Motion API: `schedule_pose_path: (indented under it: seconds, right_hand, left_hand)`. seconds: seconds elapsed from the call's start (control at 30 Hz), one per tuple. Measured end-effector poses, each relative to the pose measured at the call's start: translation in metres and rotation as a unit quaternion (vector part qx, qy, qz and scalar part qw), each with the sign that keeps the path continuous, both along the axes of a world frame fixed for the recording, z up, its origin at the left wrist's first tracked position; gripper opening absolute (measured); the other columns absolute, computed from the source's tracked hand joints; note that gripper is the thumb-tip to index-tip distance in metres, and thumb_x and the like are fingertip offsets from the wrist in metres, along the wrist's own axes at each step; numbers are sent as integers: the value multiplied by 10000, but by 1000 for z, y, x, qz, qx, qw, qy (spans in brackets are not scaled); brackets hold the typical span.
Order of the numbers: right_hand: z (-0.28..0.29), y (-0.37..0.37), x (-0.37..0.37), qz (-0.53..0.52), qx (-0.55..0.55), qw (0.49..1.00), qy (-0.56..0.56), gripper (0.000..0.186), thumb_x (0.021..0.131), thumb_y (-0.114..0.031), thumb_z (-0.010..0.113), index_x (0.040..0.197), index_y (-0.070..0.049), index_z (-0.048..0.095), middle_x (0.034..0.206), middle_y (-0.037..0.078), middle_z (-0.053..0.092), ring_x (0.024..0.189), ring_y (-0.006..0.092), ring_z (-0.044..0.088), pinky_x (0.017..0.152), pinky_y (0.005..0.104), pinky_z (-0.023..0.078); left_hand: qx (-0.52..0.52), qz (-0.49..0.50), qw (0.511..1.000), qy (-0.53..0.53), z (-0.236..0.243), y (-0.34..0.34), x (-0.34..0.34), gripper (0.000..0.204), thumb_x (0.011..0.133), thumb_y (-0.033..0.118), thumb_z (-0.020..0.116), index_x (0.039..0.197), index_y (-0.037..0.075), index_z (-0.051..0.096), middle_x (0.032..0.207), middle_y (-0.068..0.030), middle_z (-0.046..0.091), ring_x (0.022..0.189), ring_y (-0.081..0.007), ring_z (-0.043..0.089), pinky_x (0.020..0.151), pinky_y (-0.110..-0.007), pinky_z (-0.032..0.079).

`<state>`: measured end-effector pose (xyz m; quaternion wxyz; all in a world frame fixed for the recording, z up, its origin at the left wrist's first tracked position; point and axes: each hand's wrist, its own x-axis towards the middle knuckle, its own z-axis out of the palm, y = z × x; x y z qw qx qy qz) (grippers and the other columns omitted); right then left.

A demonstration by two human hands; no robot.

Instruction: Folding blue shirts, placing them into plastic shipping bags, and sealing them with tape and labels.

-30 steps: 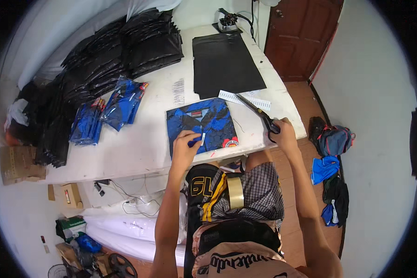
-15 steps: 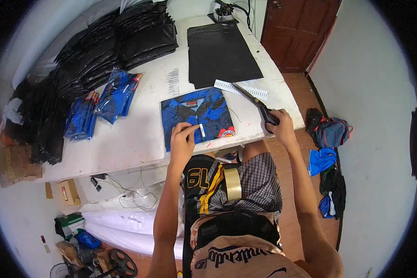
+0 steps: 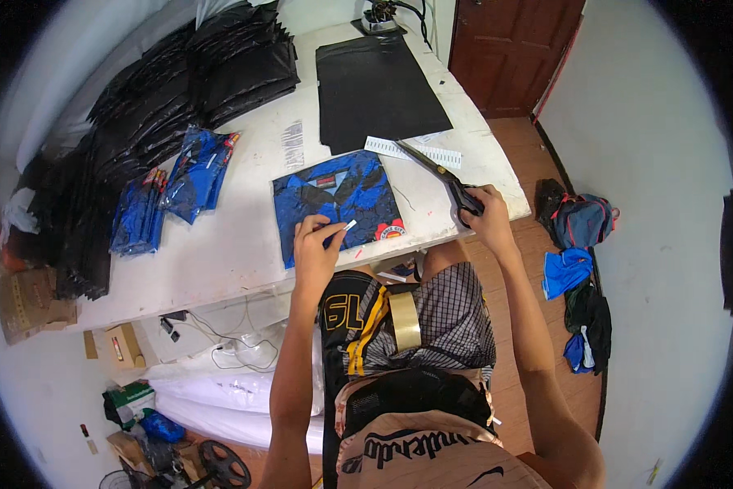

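Observation:
A folded blue-and-black patterned shirt (image 3: 326,204) in clear plastic lies near the table's front edge. My left hand (image 3: 317,236) is over its lower part, thumb and fingers pinching a small white label (image 3: 348,226). My right hand (image 3: 485,212) grips black scissors (image 3: 440,173) at the handles, the blades pointing up-left across a white strip of labels (image 3: 375,145). A black sheet (image 3: 375,90) lies just beyond. A gold tape roll (image 3: 403,322) rests on my lap.
The white table (image 3: 244,155) holds stacks of black bags (image 3: 236,73), bagged blue garments (image 3: 191,171), a cardboard box (image 3: 32,297) and an iron (image 3: 379,20). At the right are a wooden door (image 3: 509,49), a wall and bags (image 3: 582,220) on the floor.
The white label under my left fingers has turned from upright to slanted. The view has shifted, so the table sits higher in the picture. My right hand still holds the scissors.

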<state>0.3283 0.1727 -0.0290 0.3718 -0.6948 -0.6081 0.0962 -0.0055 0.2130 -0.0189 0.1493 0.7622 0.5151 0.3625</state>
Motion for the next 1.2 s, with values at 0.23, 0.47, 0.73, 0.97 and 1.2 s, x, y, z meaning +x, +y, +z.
schedule_pose_path:
  seconds: [0.23,0.47,0.73,0.97,1.2]
  right_hand:
    - [-6,0,3,1,17,1000,-15,425,657,-56,773,1064,24,683,1011,192,629,938,357,616,850,412,508]
    - [-3,0,-1,2,14,1000,-7,428,663,-61,770,1073,22,679,1020,191,632,960,354,615,865,406,506]
    - [-4,-1,0,-1,12,1000,-10,432,670,-57,770,1084,20,675,1034,190,634,958,352,619,875,404,505]
    - [-4,-5,-1,1,10,1000,-12,434,668,-51,771,1083,27,672,1033,191,634,963,350,619,869,402,507]
    - [18,-20,-22,9,97,995,7,346,732,-54,725,1066,21,668,1036,185,636,947,351,627,848,390,511]
  left_hand:
    - [-6,-44,999,8,-2,6,-11,168,802,89,735,965,111,770,1016,-92,636,878,-241,578,784,-349,479]
    - [30,-40,999,-13,-6,1,-14,168,794,66,735,959,85,761,1014,-90,646,884,-243,588,782,-351,486]
    - [34,-22,999,-37,-6,-5,-11,144,791,45,728,934,40,746,989,-106,656,886,-258,605,786,-358,487]
    - [50,-21,998,-42,-9,-7,-12,130,780,37,727,909,24,725,984,-105,641,906,-290,589,800,-389,479]
    - [81,15,993,-81,18,-25,-21,139,807,25,715,945,16,712,988,-117,655,910,-280,619,807,-361,489]
